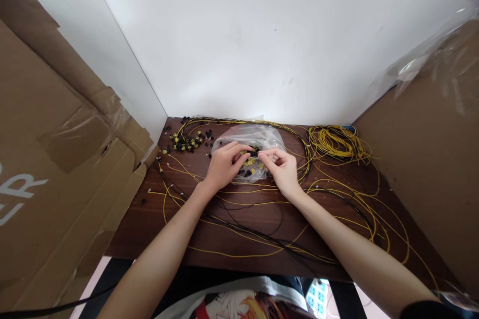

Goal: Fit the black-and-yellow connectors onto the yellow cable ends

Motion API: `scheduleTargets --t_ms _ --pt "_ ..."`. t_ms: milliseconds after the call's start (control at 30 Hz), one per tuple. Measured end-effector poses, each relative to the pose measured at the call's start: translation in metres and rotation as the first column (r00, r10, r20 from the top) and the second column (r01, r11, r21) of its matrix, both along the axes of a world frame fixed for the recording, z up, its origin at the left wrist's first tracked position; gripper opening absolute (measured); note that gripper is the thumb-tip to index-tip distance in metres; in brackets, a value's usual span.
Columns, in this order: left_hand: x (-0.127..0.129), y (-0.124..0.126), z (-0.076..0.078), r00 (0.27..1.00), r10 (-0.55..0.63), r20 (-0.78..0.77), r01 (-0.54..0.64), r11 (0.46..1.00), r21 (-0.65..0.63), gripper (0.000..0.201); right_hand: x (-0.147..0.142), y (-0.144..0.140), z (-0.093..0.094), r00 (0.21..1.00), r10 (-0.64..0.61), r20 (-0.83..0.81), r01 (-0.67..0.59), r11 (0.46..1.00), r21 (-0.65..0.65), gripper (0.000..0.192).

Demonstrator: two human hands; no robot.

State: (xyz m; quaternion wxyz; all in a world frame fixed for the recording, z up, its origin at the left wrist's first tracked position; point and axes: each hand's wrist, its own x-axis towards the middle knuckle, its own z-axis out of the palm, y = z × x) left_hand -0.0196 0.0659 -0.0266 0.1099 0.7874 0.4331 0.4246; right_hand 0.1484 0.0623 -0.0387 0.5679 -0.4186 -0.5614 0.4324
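Note:
Over a clear plastic bag [249,134], my two hands meet with their fingertips close together. My left hand [224,165] reaches in from the left, thumb and fingers curved toward a small dark piece [255,151] between the hands. From the other side, my right hand [281,165] has thumb and index finger pinched at that piece's right end. What each hand grips is too small to make out. Small yellow parts [253,163] and black parts [247,173] lie in the bag below the fingers.
A coil of yellow cable [335,143] lies at the back right. Yellow and black connectors [187,142] are heaped at the back left. Loose yellow wires [239,256] and black wires [258,233] cross the brown table [134,232]. Cardboard [75,124] stands at both sides, a white wall [239,45] behind.

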Motion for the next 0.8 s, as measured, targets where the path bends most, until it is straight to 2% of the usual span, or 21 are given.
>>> scheduleTargets --t_ms 233,367,667,800 --pt "-0.0002 0.0006 -0.0008 1.0 -0.025 0.01 0.025 1.0 -0.001 0.018 0.001 0.0042 -0.0017 0.992 -0.024 -0.121 0.013 0.996 -0.086 0.023" --pt "0.0011 0.0005 -0.0013 0.999 -0.024 0.022 0.024 1.0 0.003 0.017 0.0011 0.005 -0.0037 0.989 -0.004 -0.151 -0.009 0.997 -0.081 0.022" --pt "0.0043 -0.0004 -0.0055 0.997 -0.052 0.049 0.053 0.998 -0.024 0.021 -0.0002 0.0039 -0.0053 0.991 0.04 -0.128 -0.052 0.994 -0.091 0.023" --pt "0.0044 -0.0001 -0.0078 0.999 -0.01 0.035 0.011 1.0 -0.019 0.019 -0.0015 0.0022 -0.0033 0.995 0.049 -0.085 -0.057 0.995 -0.086 0.023"
